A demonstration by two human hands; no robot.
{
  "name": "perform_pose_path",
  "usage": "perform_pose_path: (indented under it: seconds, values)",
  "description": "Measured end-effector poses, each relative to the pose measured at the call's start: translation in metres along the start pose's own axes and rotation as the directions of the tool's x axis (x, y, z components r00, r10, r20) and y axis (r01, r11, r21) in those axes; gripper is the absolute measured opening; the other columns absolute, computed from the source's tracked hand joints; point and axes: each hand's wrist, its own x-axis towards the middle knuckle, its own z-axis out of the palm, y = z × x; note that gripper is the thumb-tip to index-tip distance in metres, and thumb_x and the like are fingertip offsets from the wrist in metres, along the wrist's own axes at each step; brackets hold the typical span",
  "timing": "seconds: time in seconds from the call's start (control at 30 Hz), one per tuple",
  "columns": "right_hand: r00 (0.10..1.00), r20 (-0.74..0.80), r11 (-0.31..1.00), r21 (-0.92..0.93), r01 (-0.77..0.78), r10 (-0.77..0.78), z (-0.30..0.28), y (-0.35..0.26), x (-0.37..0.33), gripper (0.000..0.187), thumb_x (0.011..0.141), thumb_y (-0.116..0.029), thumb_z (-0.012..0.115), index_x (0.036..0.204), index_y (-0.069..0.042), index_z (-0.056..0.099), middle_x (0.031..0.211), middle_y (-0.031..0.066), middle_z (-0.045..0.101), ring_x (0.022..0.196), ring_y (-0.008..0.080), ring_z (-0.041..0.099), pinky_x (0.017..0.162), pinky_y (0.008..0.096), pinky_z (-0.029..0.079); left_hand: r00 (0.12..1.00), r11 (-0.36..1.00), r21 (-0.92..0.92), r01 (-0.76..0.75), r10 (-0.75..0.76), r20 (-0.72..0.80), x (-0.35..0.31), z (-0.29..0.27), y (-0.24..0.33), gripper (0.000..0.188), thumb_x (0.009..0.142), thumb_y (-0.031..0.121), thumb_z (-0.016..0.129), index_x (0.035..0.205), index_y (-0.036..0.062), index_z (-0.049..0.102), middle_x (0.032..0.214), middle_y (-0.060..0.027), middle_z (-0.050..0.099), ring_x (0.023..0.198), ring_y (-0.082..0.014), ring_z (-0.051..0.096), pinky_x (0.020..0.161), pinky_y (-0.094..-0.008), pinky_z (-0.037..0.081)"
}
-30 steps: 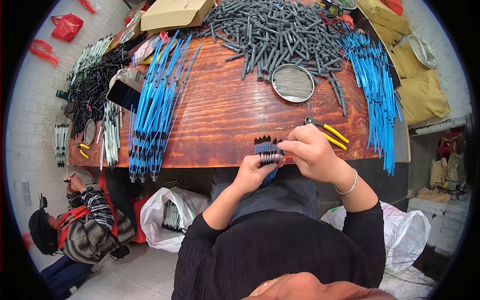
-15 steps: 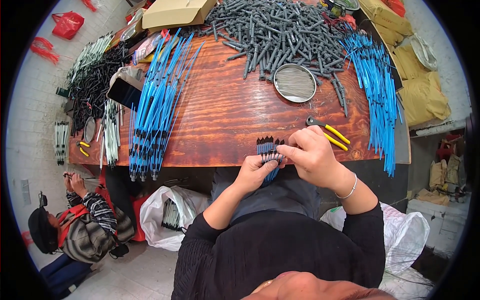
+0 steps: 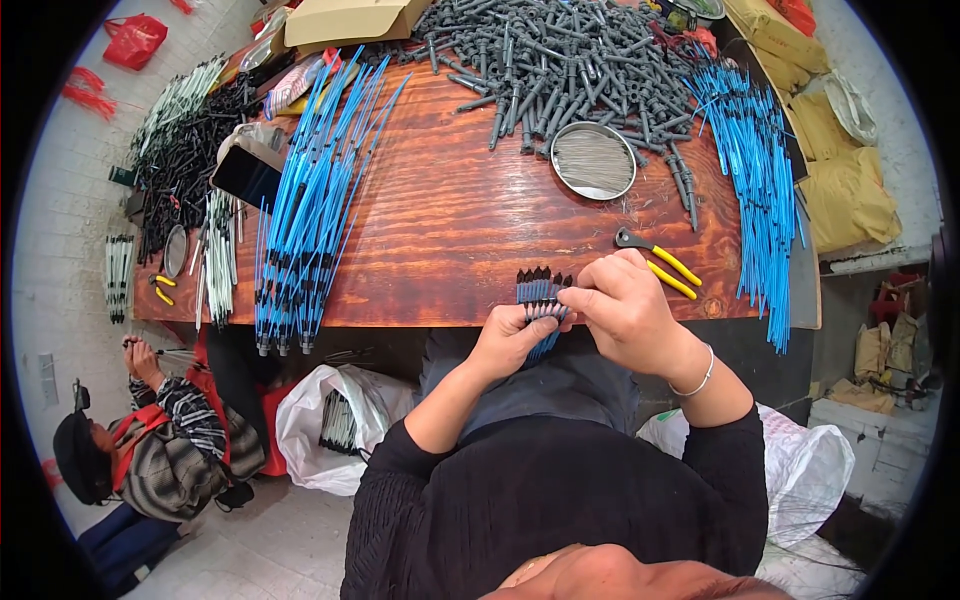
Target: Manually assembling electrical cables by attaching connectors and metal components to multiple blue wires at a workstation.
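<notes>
My left hand (image 3: 508, 338) is closed around a flat row of blue strips with black pointed tips (image 3: 543, 285), held side by side above my lap at the table's front edge. The tips point away from me, and the lower ends pass down below the hand. My right hand (image 3: 632, 305) is closed in a pinch at the right side of this row, with thumb and forefinger close to the dark band across it. Whatever lies between those fingertips is too small to make out. Yellow-handled pincers (image 3: 668, 265) rest on the table just beyond my right hand.
On the wooden table (image 3: 440, 220) stand a round dish of thin metal pins (image 3: 593, 162) and a heap of grey plastic parts (image 3: 570, 65). Blue strips lie in bunches at left (image 3: 315, 210) and right (image 3: 750, 170). A co-worker (image 3: 160, 440) sits at the left, beside a white sack (image 3: 305, 430).
The whole view has shifted slightly. Both hands keep nearly the same pose on the row of blue strips, with my right fingertips still at its right side.
</notes>
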Motion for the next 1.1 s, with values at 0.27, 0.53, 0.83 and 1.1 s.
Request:
perform_pose_path:
  seconds: [0.27, 0.53, 0.83, 1.1]
  values:
    - [1.0, -0.026, 0.994, 0.111, -0.011, 0.014, 0.006, -0.002, 0.004, 0.026, 0.061, 0.0, 0.065, 0.087, -0.005, 0.063, 0.075, 0.0063, 0.052, 0.068, 0.023, 0.051, 0.063, 0.0345, 0.037, 0.997, 0.999, 0.035, 0.014, -0.017, 0.081, -0.002, -0.008, -0.006, 0.026, 0.094, 0.019, 0.051, 0.106, -0.0008, 0.062, 0.098, -0.0048, 0.065, 0.092, -0.0121, 0.06, 0.083, -0.0277, 0.047]
    - [0.998, -0.033, 0.987, 0.157, -0.041, 0.047, 0.008, 0.0, 0.001, 0.029, 0.06, 0.005, 0.063, 0.088, -0.004, 0.064, 0.081, 0.0089, 0.052, 0.07, 0.023, 0.05, 0.062, 0.0326, 0.039, 0.992, 0.993, -0.115, 0.016, -0.002, 0.124, -0.002, -0.009, 0.006, 0.062, 0.097, 0.046, 0.027, 0.112, -0.0066, 0.056, 0.106, -0.012, 0.062, 0.095, -0.0179, 0.06, 0.086, -0.0312, 0.047]
    - [0.996, -0.044, 0.975, 0.212, -0.066, 0.077, 0.007, 0.001, 0.0, 0.03, 0.06, 0.008, 0.061, 0.088, -0.003, 0.064, 0.081, 0.0088, 0.052, 0.07, 0.0232, 0.05, 0.06, 0.0325, 0.04, 0.992, 0.994, -0.086, 0.064, -0.053, 0.117, 0.0, -0.009, 0.007, 0.062, 0.098, 0.045, 0.025, 0.112, -0.0063, 0.056, 0.103, -0.0119, 0.062, 0.095, -0.0185, 0.059, 0.088, -0.031, 0.045]
    - [0.996, -0.074, 0.994, 0.105, -0.037, 0.045, 0.01, -0.002, 0.0, 0.03, 0.058, 0.003, 0.062, 0.087, -0.005, 0.063, 0.082, 0.0084, 0.052, 0.069, 0.0241, 0.05, 0.061, 0.0331, 0.039, 0.991, 0.996, -0.057, 0.068, -0.061, 0.117, 0.0, -0.009, 0.012, 0.059, 0.099, 0.043, 0.026, 0.109, -0.0057, 0.058, 0.1, -0.0118, 0.063, 0.094, -0.0177, 0.059, 0.087, -0.0307, 0.045]
